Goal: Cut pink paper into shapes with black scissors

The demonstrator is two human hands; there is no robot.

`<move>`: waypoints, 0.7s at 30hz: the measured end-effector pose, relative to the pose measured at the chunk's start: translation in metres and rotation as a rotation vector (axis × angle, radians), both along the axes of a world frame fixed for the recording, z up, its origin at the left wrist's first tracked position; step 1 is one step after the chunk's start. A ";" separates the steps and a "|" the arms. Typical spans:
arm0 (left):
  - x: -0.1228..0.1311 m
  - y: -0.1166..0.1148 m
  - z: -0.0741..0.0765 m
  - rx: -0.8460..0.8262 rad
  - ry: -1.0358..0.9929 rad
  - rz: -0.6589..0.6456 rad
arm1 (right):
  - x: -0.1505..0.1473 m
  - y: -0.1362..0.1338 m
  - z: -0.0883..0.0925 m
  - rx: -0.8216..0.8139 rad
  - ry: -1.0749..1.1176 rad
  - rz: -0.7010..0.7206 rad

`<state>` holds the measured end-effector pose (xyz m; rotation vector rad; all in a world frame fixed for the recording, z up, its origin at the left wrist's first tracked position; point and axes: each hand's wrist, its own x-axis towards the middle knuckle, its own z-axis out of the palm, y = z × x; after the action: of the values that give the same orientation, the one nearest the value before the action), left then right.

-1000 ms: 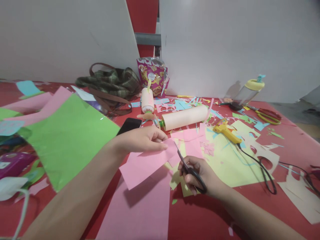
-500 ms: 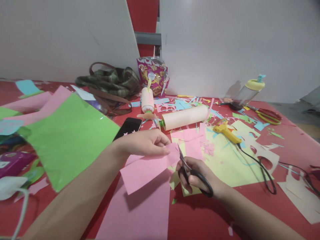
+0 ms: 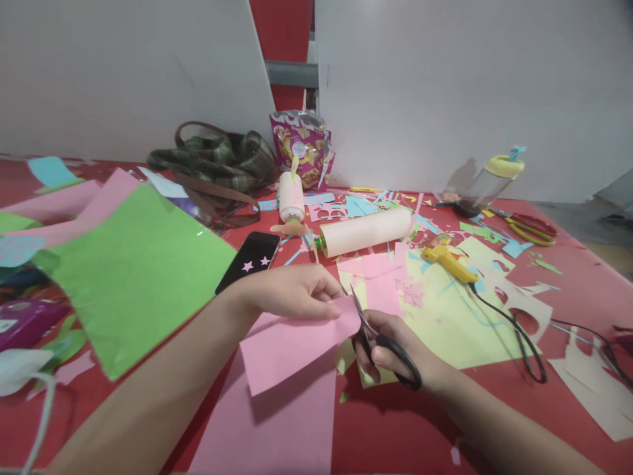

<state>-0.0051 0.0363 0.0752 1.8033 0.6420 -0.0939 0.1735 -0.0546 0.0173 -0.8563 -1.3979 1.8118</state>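
Note:
Pinched between the thumb and fingers of my left hand [image 3: 301,290] is a piece of pink paper [image 3: 291,349], held above the table. Black-handled scissors [image 3: 403,359] are in my right hand [image 3: 395,343], with fingers through the loops. Their blades stand slightly apart at the right edge of the paper, near my left fingertips. Below lies a larger pink sheet [image 3: 277,435]. A black phone [image 3: 250,257] with two small pink stars on it lies just beyond my left wrist.
Green sheet [image 3: 133,277] at left; paper-covered roll [image 3: 366,232] ahead; yellow glue gun [image 3: 452,264] with a black cord on pale yellow paper [image 3: 445,330] at right. Farther back are a plaid bag [image 3: 217,158], a snack bag [image 3: 301,148] and a tilted jar [image 3: 487,188].
My left hand and the held pink paper have moved slightly down, and the paper has turned a little. More of the phone shows. My right hand is almost unmoved.

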 end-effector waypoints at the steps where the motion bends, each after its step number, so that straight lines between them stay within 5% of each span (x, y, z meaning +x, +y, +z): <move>1: 0.000 0.000 0.000 -0.002 -0.003 0.004 | 0.000 0.000 0.000 -0.002 -0.003 -0.003; 21: -0.002 0.000 0.004 0.006 0.007 0.007 | -0.001 -0.001 -0.005 -0.093 -0.028 -0.086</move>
<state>-0.0069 0.0359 0.0789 1.8073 0.6545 -0.0935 0.1726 -0.0552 0.0120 -0.9785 -1.2827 1.8168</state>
